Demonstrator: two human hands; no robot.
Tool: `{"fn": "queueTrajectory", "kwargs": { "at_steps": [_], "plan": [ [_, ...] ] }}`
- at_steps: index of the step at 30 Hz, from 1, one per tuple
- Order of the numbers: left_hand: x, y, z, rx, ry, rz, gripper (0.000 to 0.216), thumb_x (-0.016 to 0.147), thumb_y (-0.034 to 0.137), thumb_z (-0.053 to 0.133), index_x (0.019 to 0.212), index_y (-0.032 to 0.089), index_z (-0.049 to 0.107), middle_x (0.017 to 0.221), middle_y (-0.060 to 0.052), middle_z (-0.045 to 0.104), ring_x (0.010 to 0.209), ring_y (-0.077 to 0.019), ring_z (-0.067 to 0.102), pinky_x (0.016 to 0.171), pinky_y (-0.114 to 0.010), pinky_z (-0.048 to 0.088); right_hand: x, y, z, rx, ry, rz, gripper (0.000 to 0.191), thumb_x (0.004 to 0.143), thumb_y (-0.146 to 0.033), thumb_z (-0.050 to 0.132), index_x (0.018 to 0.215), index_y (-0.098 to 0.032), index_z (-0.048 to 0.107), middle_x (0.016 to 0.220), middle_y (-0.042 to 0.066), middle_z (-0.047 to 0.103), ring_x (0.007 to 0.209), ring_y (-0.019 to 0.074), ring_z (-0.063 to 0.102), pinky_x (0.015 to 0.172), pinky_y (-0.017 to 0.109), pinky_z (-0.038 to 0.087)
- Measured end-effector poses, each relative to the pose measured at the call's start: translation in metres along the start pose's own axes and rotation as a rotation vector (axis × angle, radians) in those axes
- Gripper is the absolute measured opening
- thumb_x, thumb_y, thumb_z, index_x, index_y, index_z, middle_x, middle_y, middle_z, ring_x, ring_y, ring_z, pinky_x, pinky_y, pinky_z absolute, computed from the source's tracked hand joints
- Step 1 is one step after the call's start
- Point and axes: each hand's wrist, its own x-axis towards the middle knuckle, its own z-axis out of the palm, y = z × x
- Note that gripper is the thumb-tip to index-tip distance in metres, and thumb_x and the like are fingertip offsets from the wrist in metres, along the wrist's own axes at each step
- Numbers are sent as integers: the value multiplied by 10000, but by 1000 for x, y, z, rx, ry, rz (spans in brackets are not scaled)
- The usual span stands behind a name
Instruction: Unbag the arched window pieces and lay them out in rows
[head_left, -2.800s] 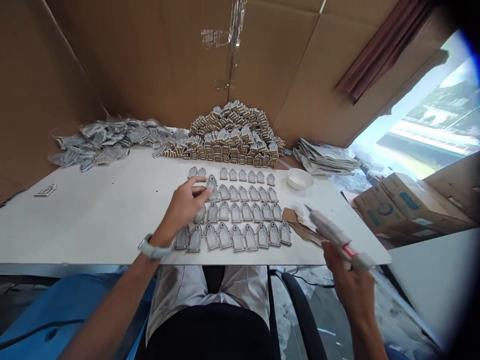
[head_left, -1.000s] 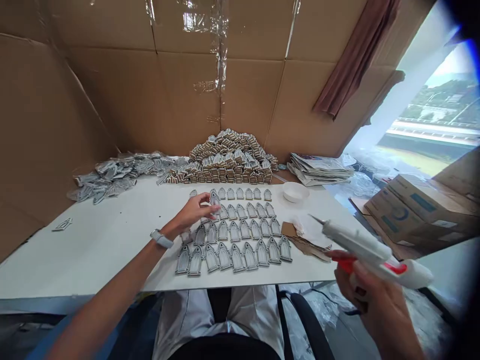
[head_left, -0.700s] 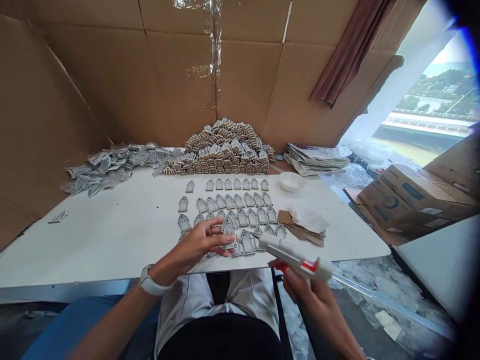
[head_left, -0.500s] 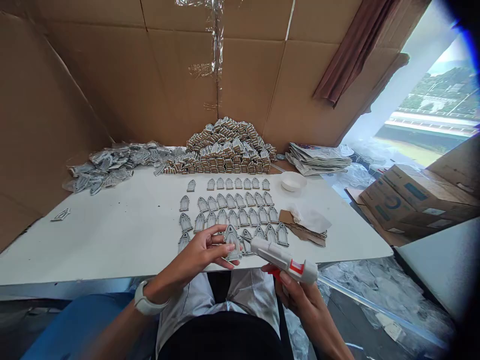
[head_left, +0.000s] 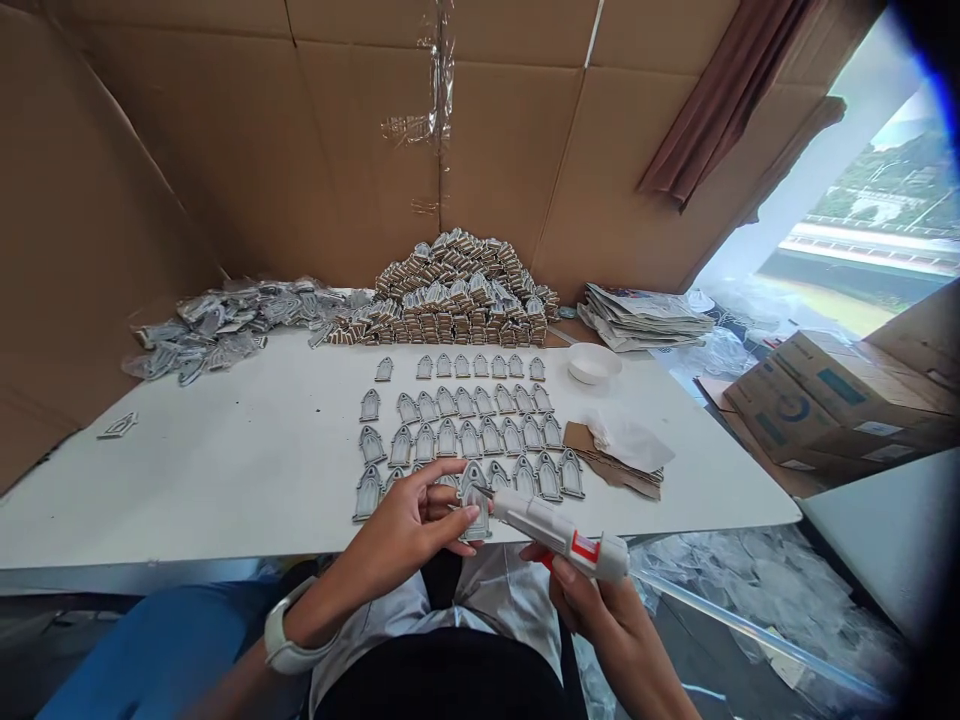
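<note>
My left hand (head_left: 420, 517) pinches a small grey arch-shaped plaque (head_left: 474, 510) between thumb and fingers, just over the table's front edge. In my right hand (head_left: 592, 590) is a white glue gun (head_left: 559, 527) with a red trigger, gripped by its handle. Its nozzle points left and reaches the upper part of the held plaque; whether it touches cannot be made out. Beyond my hands, several rows of like arch-shaped plaques (head_left: 469, 438) lie on the white table (head_left: 225, 470). Part of the front row is hidden behind my left hand.
A tall stack of plaques (head_left: 465, 300) stands at the back, with plastic-wrapped ones (head_left: 217, 320) to its left. To the right are a white bowl (head_left: 594, 362), cardboard pieces (head_left: 615, 470), folded papers (head_left: 645, 318) and cartons (head_left: 817, 395). One plaque (head_left: 118, 426) lies far left.
The glue gun's nozzle has moved left, from beside the held plaque to over its upper part. Both hands sit slightly lower in view, and the view has shifted a little.
</note>
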Motion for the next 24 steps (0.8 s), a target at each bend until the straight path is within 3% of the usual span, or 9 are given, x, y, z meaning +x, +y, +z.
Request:
{"fn": "queueTrajectory", "kwargs": {
  "at_steps": [3,8,12,17,24],
  "plan": [
    [-1,-2,0,-13,-20,1,667,885,520,833,1436,229,596,939,-42,758,984,-294,767,829,-449,698,-1,0,-1,-25,17,-12,673,932,-786,646,1156,-171,805,754,33,576,679,180,481,580,283,424],
    [-4,-2,1,-16,8,23,603,907,489,822,1409,222,619,820,4,700,862,-237,742,827,-440,704,-3,3,-2,-78,18,-17,679,926,-795,646,1156,-179,817,802,68,646,744,224,574,616,301,502],
    [-4,-2,1,-41,13,13,636,891,468,849,1423,218,606,976,-55,777,946,-270,768,829,-436,704,-6,3,-1,-73,88,-34,675,905,-797,674,1170,-194,820,963,119,729,894,279,651,733,348,581],
    [-3,-4,0,-65,14,-1,686,862,462,878,1436,215,596,1121,-110,804,1006,-305,787,835,-452,702,-6,3,1,-60,76,-28,674,905,-789,679,1183,-192,821,1007,130,751,975,309,671,789,371,602],
    [-4,0,3,-70,47,-12,729,805,460,922,1411,201,611,1138,-125,790,964,-300,787,787,-440,706,-7,3,0,-48,71,15,673,904,-778,693,1205,-188,812,943,112,733,934,295,673,749,348,594]
  ]
}}
